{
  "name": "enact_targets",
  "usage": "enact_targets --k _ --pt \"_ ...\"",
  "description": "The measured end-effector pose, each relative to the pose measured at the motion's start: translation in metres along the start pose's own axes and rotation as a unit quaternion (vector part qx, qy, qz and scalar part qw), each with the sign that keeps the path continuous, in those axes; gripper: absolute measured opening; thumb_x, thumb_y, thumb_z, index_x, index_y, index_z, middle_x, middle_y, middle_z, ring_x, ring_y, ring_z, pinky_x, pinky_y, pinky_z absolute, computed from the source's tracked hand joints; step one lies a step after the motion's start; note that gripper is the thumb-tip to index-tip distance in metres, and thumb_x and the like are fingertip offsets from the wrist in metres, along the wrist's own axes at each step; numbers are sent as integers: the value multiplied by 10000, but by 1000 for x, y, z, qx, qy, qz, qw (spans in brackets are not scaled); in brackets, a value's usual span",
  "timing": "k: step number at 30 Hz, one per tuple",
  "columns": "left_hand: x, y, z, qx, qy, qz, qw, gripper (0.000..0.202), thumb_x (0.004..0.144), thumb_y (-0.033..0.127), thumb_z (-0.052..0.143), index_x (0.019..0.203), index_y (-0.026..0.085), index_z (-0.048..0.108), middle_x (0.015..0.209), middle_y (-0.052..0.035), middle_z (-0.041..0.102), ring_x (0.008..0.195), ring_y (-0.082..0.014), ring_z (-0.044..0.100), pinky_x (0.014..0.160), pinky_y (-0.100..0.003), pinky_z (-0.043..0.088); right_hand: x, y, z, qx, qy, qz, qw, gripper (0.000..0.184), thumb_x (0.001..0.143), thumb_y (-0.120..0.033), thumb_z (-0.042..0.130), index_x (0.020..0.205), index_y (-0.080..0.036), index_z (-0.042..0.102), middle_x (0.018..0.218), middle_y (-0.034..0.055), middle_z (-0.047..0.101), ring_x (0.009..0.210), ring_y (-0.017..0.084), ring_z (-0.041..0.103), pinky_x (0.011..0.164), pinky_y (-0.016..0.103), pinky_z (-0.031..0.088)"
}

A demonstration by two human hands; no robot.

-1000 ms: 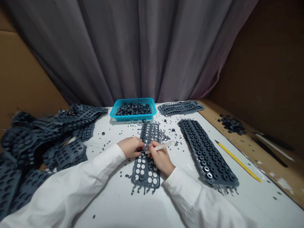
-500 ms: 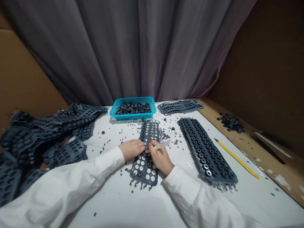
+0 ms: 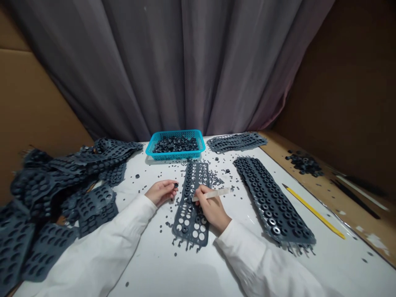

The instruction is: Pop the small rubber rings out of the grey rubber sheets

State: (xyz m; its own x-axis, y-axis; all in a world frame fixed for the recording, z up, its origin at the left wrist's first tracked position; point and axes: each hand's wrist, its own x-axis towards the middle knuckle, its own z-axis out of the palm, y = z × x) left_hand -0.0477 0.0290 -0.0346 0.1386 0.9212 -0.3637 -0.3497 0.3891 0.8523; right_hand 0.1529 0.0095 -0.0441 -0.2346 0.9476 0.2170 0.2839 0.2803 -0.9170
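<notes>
A dark rubber sheet (image 3: 192, 206) with round holes lies lengthwise on the white table before me. My right hand (image 3: 210, 206) rests on its right edge, closed on a pale flat tool (image 3: 213, 194) whose tip touches the sheet. To the left of the sheet, my left hand (image 3: 161, 191) is lifted slightly and pinches a small dark ring (image 3: 175, 185) between thumb and fingertips.
A blue basket (image 3: 176, 144) of dark rings stands behind the sheet. A full sheet (image 3: 272, 202) lies to the right, a flat stack (image 3: 236, 141) behind it, and a heap of spent sheets (image 3: 62, 181) on the left. A yellow pencil (image 3: 312, 210) and loose bits (image 3: 216, 179) are scattered about.
My left hand has come off the sheet and drawn away to the left with a small ring in its fingers. My right hand stays on the sheet with the tool.
</notes>
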Motion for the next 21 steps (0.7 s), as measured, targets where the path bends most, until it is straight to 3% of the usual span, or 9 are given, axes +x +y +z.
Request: enact_targets --k 3,6,9,12,14,18,21 --pt "-7 0 6 -49 -22 -28 998 262 595 138 768 793 69 610 603 -41 610 492 -76 567 484 -155 458 -1 -3 -4 10 24 -13 1000 291 886 -347 388 670 -201 516 584 -22 549 573 137 528 543 241 379" --pt "-10 -1 9 -82 -36 -41 995 223 635 136 740 796 79 597 610 -32 599 480 -64 550 460 -144 444 -2 -8 -7 12 45 -32 998 208 874 -345 427 863 -210 586 764 9 638 716 165 591 643 263 432" --pt "-10 -3 10 -99 -39 -42 993 184 664 142 718 768 94 574 624 -26 594 475 -58 532 447 -144 436 -5 -11 -6 -3 -10 -78 997 254 885 -318 410 1069 -229 560 982 44 648 908 191 596 783 298 444" --pt "-9 -5 9 -108 -31 -42 993 167 684 150 700 722 113 542 622 -16 590 472 -56 521 455 -151 441 -6 -11 -4 -85 -91 -118 985 225 885 -307 405 1006 -242 585 966 42 654 908 198 591 798 318 439" --pt "-9 -6 9 -113 -29 -40 992 181 683 157 701 710 122 525 621 -12 589 476 -58 522 458 -152 440 -7 -11 -4 -144 -111 -128 975 183 874 -304 427 918 -237 592 899 38 658 851 200 589 769 322 433" --pt "-11 -5 10 -109 -34 -44 992 238 643 181 734 717 130 514 633 -9 597 494 -64 529 468 -154 435 -7 -13 -5 -189 -85 -137 969 164 873 -289 418 848 -214 562 812 46 641 777 203 571 735 334 419" --pt "-12 -5 11 -85 -33 -40 995 274 613 207 757 737 134 524 654 -13 610 502 -65 529 478 -159 431 -7 -13 -5 -145 -39 -127 981 111 861 -283 444 852 -218 533 851 54 645 826 208 583 760 340 423"
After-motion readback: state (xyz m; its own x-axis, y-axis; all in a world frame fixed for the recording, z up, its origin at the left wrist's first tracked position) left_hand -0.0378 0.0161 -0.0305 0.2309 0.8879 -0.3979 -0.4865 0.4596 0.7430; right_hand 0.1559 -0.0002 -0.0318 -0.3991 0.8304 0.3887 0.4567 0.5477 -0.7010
